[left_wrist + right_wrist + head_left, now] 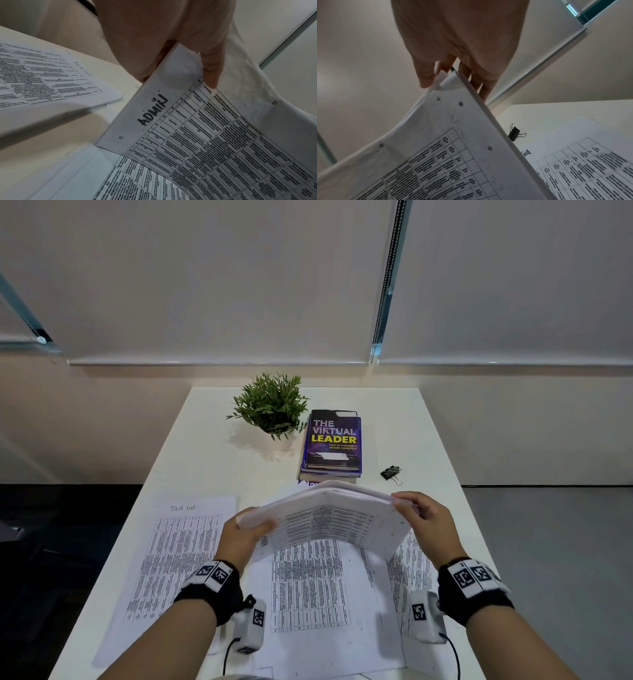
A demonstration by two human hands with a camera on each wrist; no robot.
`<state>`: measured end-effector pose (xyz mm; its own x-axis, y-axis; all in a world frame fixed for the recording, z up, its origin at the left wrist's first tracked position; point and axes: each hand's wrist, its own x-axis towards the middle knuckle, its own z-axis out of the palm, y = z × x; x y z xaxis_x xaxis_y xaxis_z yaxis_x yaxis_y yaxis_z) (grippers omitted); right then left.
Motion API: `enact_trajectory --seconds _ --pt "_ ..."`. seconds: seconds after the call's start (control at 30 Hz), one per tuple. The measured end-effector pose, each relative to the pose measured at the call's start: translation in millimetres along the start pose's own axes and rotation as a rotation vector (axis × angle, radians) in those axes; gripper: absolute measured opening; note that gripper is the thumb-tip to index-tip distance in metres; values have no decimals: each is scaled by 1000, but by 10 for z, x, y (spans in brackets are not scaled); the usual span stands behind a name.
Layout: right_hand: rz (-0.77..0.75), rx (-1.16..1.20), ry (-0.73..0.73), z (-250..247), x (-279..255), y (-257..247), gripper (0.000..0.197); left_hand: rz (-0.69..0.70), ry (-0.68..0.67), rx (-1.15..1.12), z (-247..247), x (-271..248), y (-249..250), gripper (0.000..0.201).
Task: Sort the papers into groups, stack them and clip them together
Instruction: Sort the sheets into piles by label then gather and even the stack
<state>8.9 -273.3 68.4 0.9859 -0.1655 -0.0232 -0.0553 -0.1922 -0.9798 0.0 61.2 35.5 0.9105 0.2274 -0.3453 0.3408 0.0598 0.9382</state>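
Note:
Both hands hold a thick stack of printed table sheets (329, 515) upright above the table, its bottom sheet marked "ADMIN" (152, 109). My left hand (239, 534) grips the stack's left end, thumb on the printed side (211, 75). My right hand (423, 518) grips the right end, thumb in front and fingers (481, 83) behind the edge. The stack (453, 135) bows downward between the hands. More printed sheets (310, 587) lie flat under it. A black binder clip (391, 472) lies on the table beyond my right hand, also in the right wrist view (515, 133).
A separate pile headed "Task list" (178, 556) lies at the left, seen too in the left wrist view (51, 75). Another sheet (411, 570) lies at the right. A potted plant (272, 409) and a pile of books (334, 443) stand at the back of the white table (421, 440).

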Motion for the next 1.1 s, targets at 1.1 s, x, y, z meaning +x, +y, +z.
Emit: enact_trajectory --seconds 1.1 --pt "190 -20 -35 9 0 169 22 -22 18 -36 63 41 90 22"
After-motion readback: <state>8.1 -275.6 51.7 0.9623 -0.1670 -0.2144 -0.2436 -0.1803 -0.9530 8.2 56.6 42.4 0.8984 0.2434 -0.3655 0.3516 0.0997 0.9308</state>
